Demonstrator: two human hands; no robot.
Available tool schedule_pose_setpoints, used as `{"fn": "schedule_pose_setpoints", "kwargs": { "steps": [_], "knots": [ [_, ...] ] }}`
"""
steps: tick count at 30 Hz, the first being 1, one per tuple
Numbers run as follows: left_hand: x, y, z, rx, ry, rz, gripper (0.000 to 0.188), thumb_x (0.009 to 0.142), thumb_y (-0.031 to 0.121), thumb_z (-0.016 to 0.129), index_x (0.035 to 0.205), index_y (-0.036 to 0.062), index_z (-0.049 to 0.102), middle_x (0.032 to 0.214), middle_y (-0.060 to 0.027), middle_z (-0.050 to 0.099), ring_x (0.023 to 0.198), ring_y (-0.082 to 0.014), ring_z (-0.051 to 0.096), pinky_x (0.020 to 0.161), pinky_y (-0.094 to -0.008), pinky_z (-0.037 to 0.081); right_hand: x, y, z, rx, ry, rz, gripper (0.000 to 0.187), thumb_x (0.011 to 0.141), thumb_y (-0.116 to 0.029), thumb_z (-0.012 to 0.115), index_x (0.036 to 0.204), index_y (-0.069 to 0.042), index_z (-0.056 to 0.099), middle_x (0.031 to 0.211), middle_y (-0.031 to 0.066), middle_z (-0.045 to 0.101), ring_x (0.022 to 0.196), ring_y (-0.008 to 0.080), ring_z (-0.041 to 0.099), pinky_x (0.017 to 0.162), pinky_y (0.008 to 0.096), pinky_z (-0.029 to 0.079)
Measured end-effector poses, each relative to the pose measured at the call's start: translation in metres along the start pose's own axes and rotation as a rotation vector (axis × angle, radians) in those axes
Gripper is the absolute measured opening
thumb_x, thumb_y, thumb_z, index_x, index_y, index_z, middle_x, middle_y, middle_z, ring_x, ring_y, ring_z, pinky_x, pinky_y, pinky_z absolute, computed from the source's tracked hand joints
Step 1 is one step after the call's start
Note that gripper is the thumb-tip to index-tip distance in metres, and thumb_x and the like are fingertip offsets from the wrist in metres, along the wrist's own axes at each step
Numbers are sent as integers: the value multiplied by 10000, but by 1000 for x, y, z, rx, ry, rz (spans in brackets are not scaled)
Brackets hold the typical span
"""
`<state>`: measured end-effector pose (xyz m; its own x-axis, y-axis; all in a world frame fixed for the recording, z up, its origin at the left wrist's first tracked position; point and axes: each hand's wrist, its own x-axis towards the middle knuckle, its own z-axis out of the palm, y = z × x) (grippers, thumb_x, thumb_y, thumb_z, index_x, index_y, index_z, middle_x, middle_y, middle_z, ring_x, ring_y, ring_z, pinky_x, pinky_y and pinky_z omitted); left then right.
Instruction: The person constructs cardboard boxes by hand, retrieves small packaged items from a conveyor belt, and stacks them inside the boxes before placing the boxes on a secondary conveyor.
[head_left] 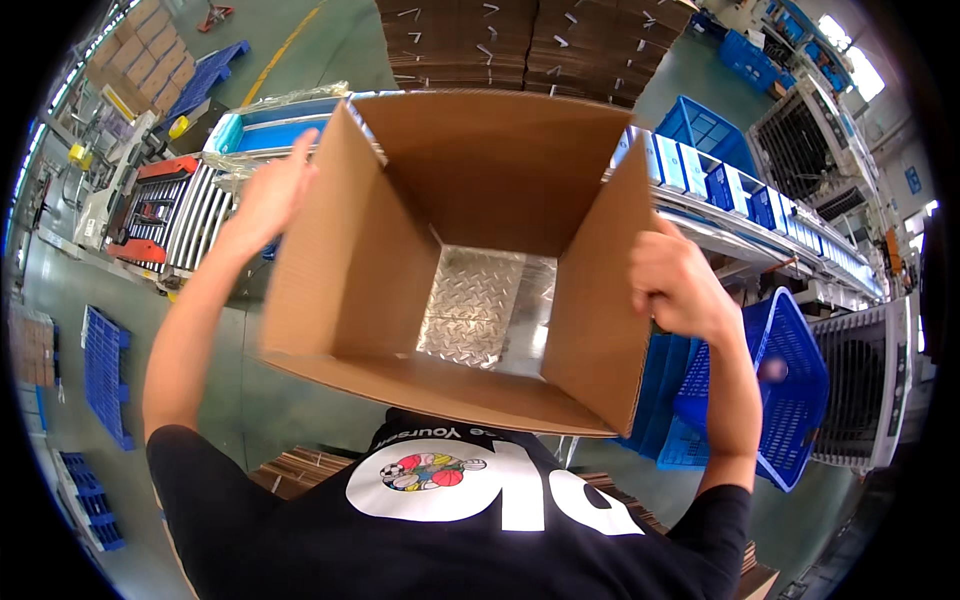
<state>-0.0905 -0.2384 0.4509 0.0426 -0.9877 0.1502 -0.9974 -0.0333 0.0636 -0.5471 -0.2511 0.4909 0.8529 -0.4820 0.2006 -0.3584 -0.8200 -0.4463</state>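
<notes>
A large brown cardboard box (368,250) is held up in front of my chest, squared out into a tube. Through it shows a metal tread plate (470,305), so both its ends are open. Against the outside of its left wall lies my left hand (275,190), fingers fairly straight and pointing away from me. On the right wall my right hand (680,275) grips with curled fingers; some fingertips are hidden. Between them the two hands keep the box spread.
Beyond the box runs a conveyor carrying blue-and-white cartons (695,170). A roller section (200,215) stands left. Stacked flat cardboard (530,45) rises at the back. Blue crates (775,390) are at right, blue pallets (105,375) on the left floor.
</notes>
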Motion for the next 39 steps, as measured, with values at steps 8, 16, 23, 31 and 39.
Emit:
{"fn": "schedule_pose_setpoints", "kwargs": {
  "steps": [8,16,23,31,39],
  "knots": [
    [-13,141,36,-161,-152,240,518,939,346,376,1416,217,223,606,-192,584,589,-400,583,571,-501,466,56,56,167,-409,-852,76,85,691,-111,567,725,-116,645,783,73,613,946,254,576,954,714,207],
    [5,196,164,-109,-388,581,510,926,384,435,1384,190,326,668,-159,612,629,-312,619,545,-438,461,-15,-19,79,441,-766,55,505,821,-539,547,1168,-174,595,1332,76,466,1221,254,434,1029,508,299],
    [81,197,54,-326,75,507,302,811,206,565,1092,100,594,1080,-131,605,1000,-272,552,749,-424,477,-2,16,107,-374,-238,378,583,669,-646,600,909,-115,625,715,76,634,752,285,617,932,496,363],
    [-18,100,106,-353,250,408,385,883,410,490,1061,78,571,1075,-138,581,1007,-297,546,837,-450,418,-35,51,216,-3,338,1342,778,694,-557,680,1150,36,467,1073,298,565,987,406,573,807,457,459],
    [-153,-220,215,-365,-160,-360,494,974,371,272,1413,146,286,1411,-77,367,1313,-248,316,1049,-485,240,105,20,295,85,373,931,593,840,-493,556,1090,44,527,1009,227,621,989,309,603,828,373,463]
  ]
}}
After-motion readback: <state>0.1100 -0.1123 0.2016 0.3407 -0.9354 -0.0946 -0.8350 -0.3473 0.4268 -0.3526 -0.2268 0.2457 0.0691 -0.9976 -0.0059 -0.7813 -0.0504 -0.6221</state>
